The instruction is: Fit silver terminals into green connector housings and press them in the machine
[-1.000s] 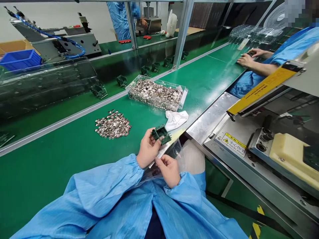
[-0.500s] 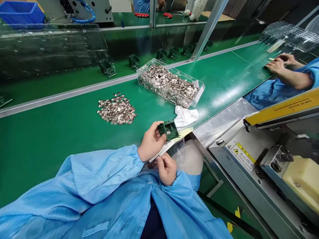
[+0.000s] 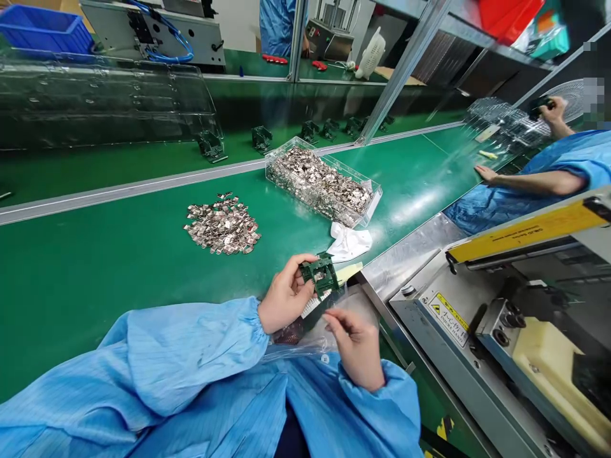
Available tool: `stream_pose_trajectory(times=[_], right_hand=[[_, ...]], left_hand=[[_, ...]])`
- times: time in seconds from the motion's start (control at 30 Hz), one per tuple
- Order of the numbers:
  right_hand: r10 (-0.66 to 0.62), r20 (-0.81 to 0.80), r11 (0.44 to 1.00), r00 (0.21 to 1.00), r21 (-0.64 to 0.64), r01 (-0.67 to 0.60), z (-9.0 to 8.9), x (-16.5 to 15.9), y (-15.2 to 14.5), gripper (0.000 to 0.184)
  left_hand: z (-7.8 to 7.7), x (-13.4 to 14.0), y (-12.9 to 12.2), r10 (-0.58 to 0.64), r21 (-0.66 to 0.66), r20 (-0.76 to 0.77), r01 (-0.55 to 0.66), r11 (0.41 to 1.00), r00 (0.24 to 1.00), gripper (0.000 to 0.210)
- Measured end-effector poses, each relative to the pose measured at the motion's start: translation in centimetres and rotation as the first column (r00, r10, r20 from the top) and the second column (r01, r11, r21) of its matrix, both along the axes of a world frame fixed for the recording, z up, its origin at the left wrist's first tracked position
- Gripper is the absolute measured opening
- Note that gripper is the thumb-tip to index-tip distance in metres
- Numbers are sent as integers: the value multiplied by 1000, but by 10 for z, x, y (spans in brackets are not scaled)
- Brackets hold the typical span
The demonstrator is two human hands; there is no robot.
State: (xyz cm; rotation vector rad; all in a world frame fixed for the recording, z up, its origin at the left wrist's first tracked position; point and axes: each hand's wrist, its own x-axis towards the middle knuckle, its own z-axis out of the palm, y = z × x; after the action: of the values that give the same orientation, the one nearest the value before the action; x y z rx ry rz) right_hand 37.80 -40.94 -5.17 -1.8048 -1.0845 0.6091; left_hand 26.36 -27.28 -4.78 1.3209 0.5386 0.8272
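Green worktop (image 3: 109, 267) spread across the picture, with a pile of metal pieces (image 3: 224, 226) left of centre and a clear box (image 3: 373, 207) just above centre. Below centre, the left hand (image 3: 285, 294) pinched a green part (image 3: 321, 275) by its left side. Lower right, the right hand (image 3: 357, 346) had thumb and finger close together; whether they held anything I couldn't tell. A loosened left thumb could have let the part tip or drop.
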Motion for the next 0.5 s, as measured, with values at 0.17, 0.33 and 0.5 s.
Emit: stream_pose_trajectory(times=[0.17,0.33,0.5], right_hand=[[-45,75,964,996,263,24,43,3,16,8],[-157,226,913,961,404,54,44,-8,38,6],[-213,338,923,917,379,75,43,-17,44,6]], left_hand=[[4,-6,-3,-21,116,-34,25,993,999,37],[10,-8,-7,-80,98,-6,80,992,997,34],[14,-10,-9,-121,145,7,119,982,993,33]])
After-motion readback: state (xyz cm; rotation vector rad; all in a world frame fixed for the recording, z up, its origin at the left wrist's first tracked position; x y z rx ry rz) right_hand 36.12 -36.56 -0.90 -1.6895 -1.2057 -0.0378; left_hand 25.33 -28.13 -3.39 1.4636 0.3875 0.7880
